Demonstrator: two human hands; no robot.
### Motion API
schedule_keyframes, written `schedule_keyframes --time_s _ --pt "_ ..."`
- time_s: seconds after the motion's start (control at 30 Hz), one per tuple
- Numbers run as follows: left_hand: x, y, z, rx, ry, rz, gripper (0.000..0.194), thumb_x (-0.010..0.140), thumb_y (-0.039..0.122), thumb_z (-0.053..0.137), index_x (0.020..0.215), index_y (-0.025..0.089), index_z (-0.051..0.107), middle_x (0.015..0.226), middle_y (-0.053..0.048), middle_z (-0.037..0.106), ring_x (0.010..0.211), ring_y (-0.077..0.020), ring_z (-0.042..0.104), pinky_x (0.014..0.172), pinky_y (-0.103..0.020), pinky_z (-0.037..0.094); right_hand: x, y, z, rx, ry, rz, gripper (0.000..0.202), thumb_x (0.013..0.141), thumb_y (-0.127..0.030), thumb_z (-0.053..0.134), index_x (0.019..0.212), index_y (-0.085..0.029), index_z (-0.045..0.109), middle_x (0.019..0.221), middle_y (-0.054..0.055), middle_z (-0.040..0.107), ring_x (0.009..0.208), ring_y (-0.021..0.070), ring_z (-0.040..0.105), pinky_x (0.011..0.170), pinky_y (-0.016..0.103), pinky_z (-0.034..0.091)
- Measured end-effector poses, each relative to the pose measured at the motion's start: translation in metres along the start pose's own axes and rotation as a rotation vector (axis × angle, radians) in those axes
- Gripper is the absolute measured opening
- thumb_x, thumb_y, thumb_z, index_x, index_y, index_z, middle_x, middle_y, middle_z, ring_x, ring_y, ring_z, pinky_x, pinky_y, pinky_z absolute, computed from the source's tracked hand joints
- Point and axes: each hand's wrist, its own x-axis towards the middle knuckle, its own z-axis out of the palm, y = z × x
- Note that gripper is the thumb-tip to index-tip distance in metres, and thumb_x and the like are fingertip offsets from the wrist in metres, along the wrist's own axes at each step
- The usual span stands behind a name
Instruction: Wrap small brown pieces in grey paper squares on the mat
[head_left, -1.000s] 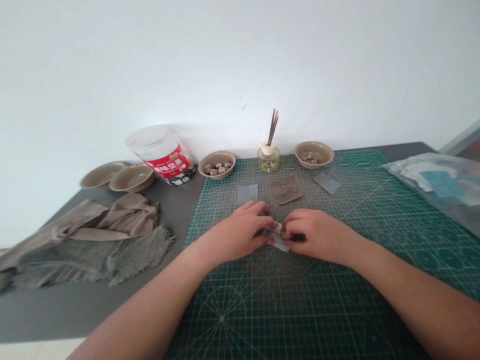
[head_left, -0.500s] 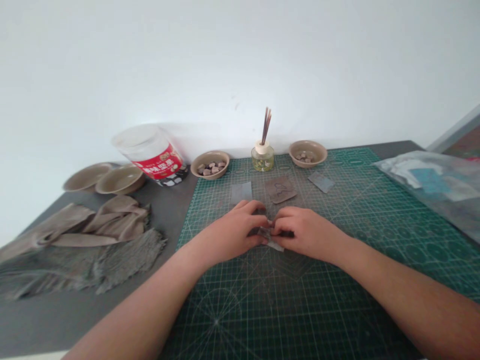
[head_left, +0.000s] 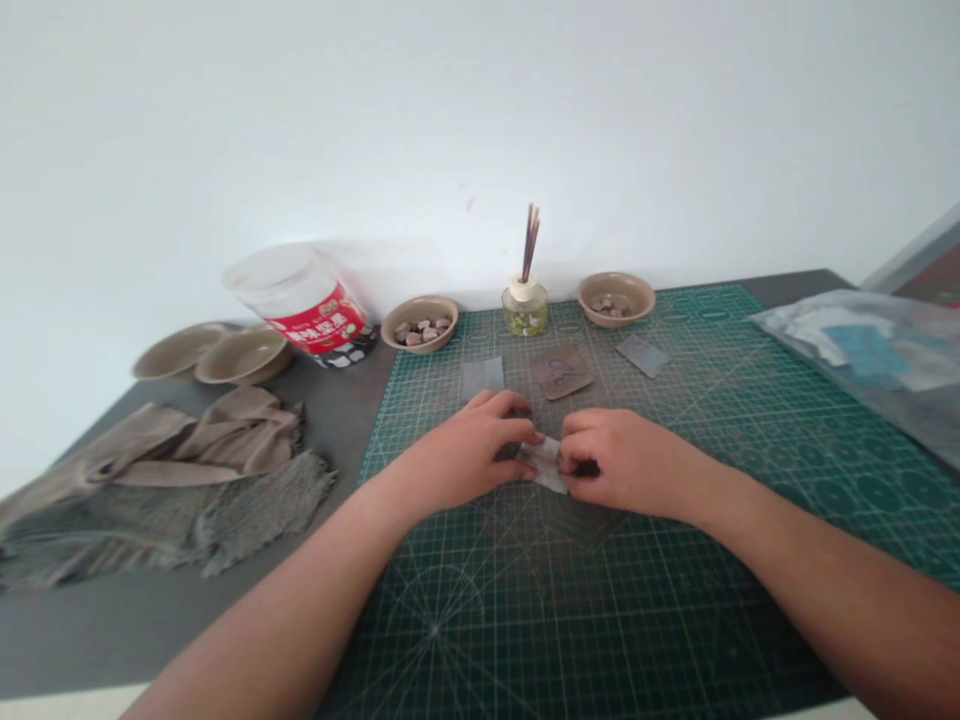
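A small pale grey piece [head_left: 544,464], thin like cloth or paper, lies between my hands on the green cutting mat [head_left: 525,620]. My left hand [head_left: 480,445] has thumb and fingertips on its left side. At its right edge, my right hand [head_left: 619,460] pinches with curled fingers, which hide part of it. Just beyond my hands are a light grey rectangle [head_left: 484,377], a brown square patch [head_left: 561,371] with a dark drawn mark, and another small grey rectangle [head_left: 643,355].
Along the wall stand a bowl of stones [head_left: 420,340], a reed diffuser [head_left: 525,308], another bowl with stones [head_left: 616,292] and a plastic jar [head_left: 300,300]. On the left are two stacked-together bowls [head_left: 244,358] and crumpled cloth [head_left: 247,440]; a plastic bag [head_left: 870,350] lies right.
My right hand has shifted slightly right, away from my left fingertips. More of the pale grey piece now shows between the hands. The view has tilted slightly.
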Motion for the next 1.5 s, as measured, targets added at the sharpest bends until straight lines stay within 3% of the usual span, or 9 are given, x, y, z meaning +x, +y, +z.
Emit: schedule_keyframes --time_s 0.2,0.57,0.77,0.9,1.03,1.2,1.37,1.5 --pt "-0.0003 -0.0017 0.0002 -0.003 0.003 0.014 0.024 0.087 0.031 0.07 0.111 0.028 0.07 0.128 -0.006 0.055 0.12 -0.026 0.049 0.104 -0.043 0.043 -0.0013 -0.0006 0.0021 0.015 0.031 0.014 0.008 0.083 -0.015 0.068 0.075 -0.017 0.067 0.084 0.001 0.06 0.075 0.0143 0.057 0.07 0.027 0.039" --pt "-0.0004 -0.0008 0.0004 -0.007 0.005 0.005 0.028 0.087 0.033 0.071 0.114 0.029 0.069 0.127 -0.006 0.055 0.119 -0.026 0.049 0.104 -0.042 0.042 -0.0038 0.0009 -0.0035 0.062 -0.053 0.01 0.01 0.075 -0.01 0.07 0.072 -0.018 0.064 0.081 -0.002 0.057 0.069 0.0114 0.053 0.065 0.026 0.036" --pt "-0.0003 0.0 0.0 -0.002 0.007 0.012 0.024 0.087 0.035 0.07 0.11 0.027 0.07 0.125 -0.006 0.055 0.118 -0.0259 0.049 0.103 -0.042 0.042 -0.0003 -0.0009 -0.0018 0.035 0.015 0.02 0.009 0.084 -0.014 0.066 0.075 -0.017 0.065 0.084 0.001 0.057 0.074 0.0131 0.055 0.069 0.026 0.038" --pt "-0.0001 0.0 -0.0004 -0.006 0.011 0.011 0.025 0.087 0.036 0.07 0.11 0.027 0.07 0.125 -0.007 0.055 0.118 -0.0262 0.049 0.103 -0.042 0.043 0.0007 -0.0024 -0.0015 0.079 -0.036 0.004 0.01 0.079 -0.011 0.07 0.073 -0.017 0.065 0.082 -0.001 0.058 0.07 0.0117 0.054 0.066 0.025 0.038" --pt "0.0002 0.0 -0.0009 -0.025 0.013 0.016 0.023 0.087 0.034 0.07 0.108 0.027 0.07 0.125 -0.006 0.055 0.118 -0.0259 0.049 0.102 -0.042 0.043 0.0007 -0.0014 -0.0003 0.05 0.03 0.033 0.008 0.084 -0.015 0.067 0.076 -0.017 0.066 0.084 0.0 0.058 0.073 0.0126 0.055 0.069 0.026 0.039" --pt "0.0007 -0.0002 -0.0012 -0.039 0.017 0.005 0.024 0.086 0.035 0.071 0.109 0.027 0.071 0.125 -0.006 0.056 0.117 -0.0262 0.049 0.102 -0.042 0.043 -0.0009 0.0003 0.0004 0.096 -0.016 0.004 0.009 0.079 -0.012 0.07 0.074 -0.017 0.064 0.084 -0.001 0.058 0.071 0.0117 0.055 0.068 0.025 0.039" --pt "0.001 -0.0002 -0.001 -0.04 0.016 0.006 0.022 0.086 0.035 0.071 0.106 0.027 0.071 0.125 -0.006 0.056 0.118 -0.0256 0.05 0.102 -0.042 0.043 0.0028 0.0019 0.0022 0.082 0.058 0.026 0.01 0.084 -0.016 0.067 0.075 -0.017 0.063 0.086 0.0 0.058 0.075 0.0129 0.055 0.071 0.026 0.04" --pt "0.0011 0.0002 -0.001 -0.043 0.017 0.003 0.02 0.085 0.034 0.071 0.104 0.027 0.071 0.124 -0.006 0.056 0.118 -0.0257 0.049 0.103 -0.042 0.043 0.0055 0.0011 0.0047 0.099 0.046 -0.003 0.012 0.084 -0.015 0.067 0.074 -0.016 0.061 0.084 0.0 0.056 0.075 0.0129 0.055 0.071 0.026 0.04"
